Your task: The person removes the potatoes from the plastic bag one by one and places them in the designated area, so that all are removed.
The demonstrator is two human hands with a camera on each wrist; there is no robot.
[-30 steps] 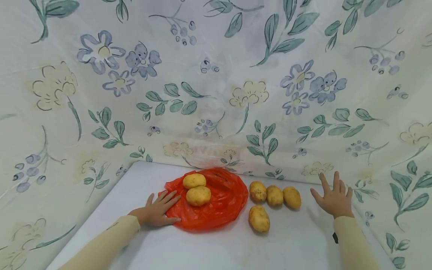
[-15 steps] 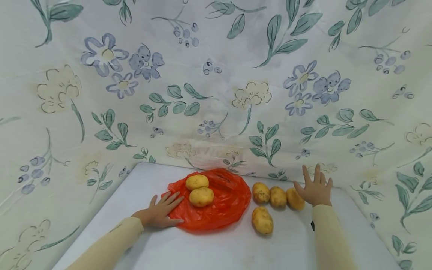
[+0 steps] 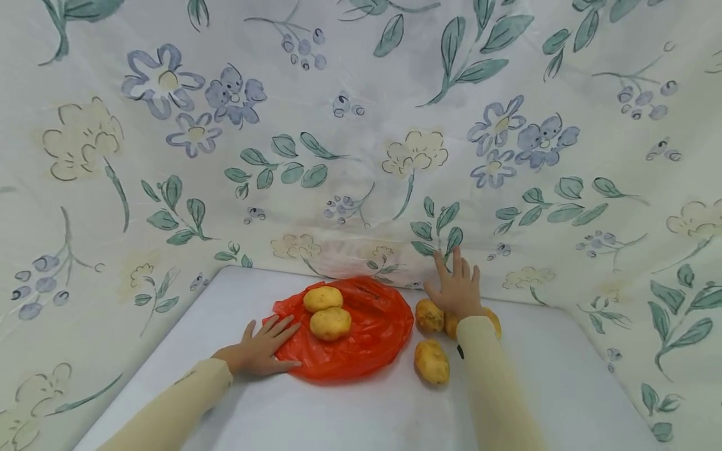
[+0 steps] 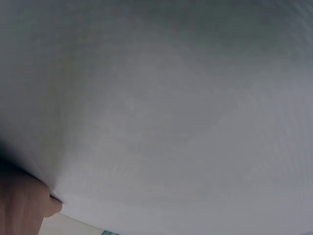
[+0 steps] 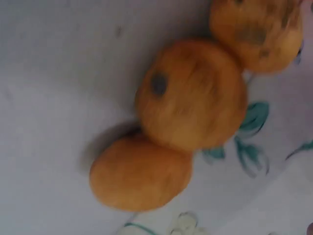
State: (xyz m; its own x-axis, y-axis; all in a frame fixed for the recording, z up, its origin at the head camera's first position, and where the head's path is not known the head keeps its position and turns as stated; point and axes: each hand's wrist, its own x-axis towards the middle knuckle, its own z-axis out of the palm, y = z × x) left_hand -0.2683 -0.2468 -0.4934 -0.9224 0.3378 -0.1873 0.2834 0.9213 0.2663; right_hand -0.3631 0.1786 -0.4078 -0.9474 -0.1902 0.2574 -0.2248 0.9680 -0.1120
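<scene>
My left hand rests with spread fingers on the left edge of a red plastic bag. On that flattened bag lie two potatoes, a rear one and a front one. My right hand, fingers spread and holding nothing, hovers over a row of three potatoes right of the bag. It partly hides the middle potato and the right one; the left potato shows beside it. Nearer me lies a single potato. In the left wrist view, only part of the left hand appears.
The white table spreads in front of the bag and to the right of the potatoes. A floral cloth hangs behind the table and along both sides.
My right hand has swept left from the table's right side to above the row of potatoes. The left hand has stayed on the bag, and the potatoes lie as before.
</scene>
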